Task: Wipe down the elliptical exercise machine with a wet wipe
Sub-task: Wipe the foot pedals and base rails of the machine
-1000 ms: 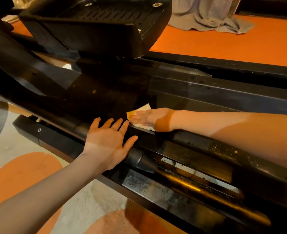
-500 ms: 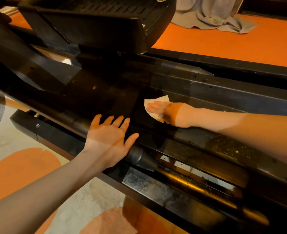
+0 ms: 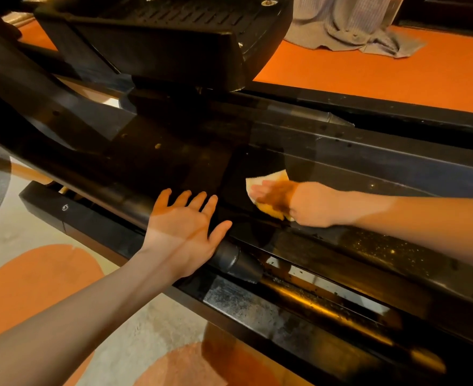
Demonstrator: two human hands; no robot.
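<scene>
A: Elliptical [image 3: 341,162], black, runs across the whole view on the floor [image 3: 396,79]. Wipe [image 3: 268,181] lies flat on the glossy middle beam, just right of centre.

B: Hands?

A: Right hand [image 3: 293,201] lies on top of the wipe, fingers straight and together, pressing it against the beam. Pale corners of the wipe show past the fingertips and under the palm. Left hand [image 3: 186,232] is spread flat, fingers apart, holding nothing, palm on the near rail just beside the wipe, not touching it.

B: Anything else on the machine?

A: Pedal [image 3: 160,37], ribbed, sits raised at the far side, upper left. Near rail has a dull silver strip with grime and specks toward the right end.

B: Surroundings?

A: Floor is orange beyond the far edge; pale with orange rounded patches on the near side. Grey cloth [image 3: 349,26] lies bunched on the floor at the top, well apart from both hands.
</scene>
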